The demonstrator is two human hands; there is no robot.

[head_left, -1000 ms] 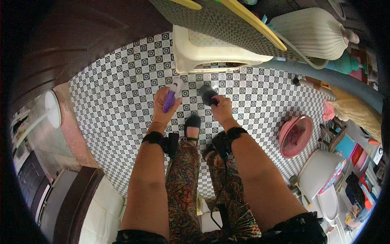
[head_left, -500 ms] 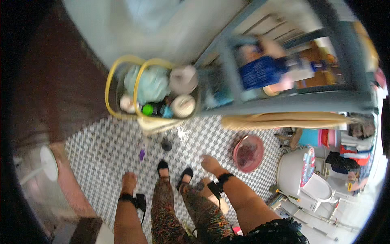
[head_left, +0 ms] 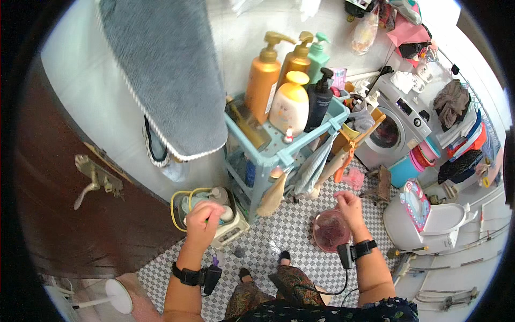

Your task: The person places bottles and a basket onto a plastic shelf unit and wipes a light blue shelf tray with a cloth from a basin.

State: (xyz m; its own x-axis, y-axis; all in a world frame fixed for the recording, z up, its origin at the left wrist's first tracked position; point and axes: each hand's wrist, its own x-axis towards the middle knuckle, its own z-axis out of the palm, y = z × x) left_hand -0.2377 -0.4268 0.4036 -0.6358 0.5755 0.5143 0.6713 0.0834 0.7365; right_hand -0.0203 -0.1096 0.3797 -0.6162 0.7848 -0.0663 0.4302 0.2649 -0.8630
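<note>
Higher in view than half a second earlier, the left hand (head_left: 204,219) overlaps the basket (head_left: 234,210), the right hand (head_left: 351,210) the round basin (head_left: 316,239) on the floor (head_left: 279,228) beyond; fingers (head_left: 343,198) curl narrow (nothing visible in them).

Bright, diffuse light fills the pale white wall (head_left: 236,70); the dark brown door (head_left: 96,236) is dim. Glints mark the grey-and-white checkered tile floor (head_left: 311,263). Slight softness blurs the left fingers (head_left: 213,210); fisheye distortion bends edges toward black corners.
</note>
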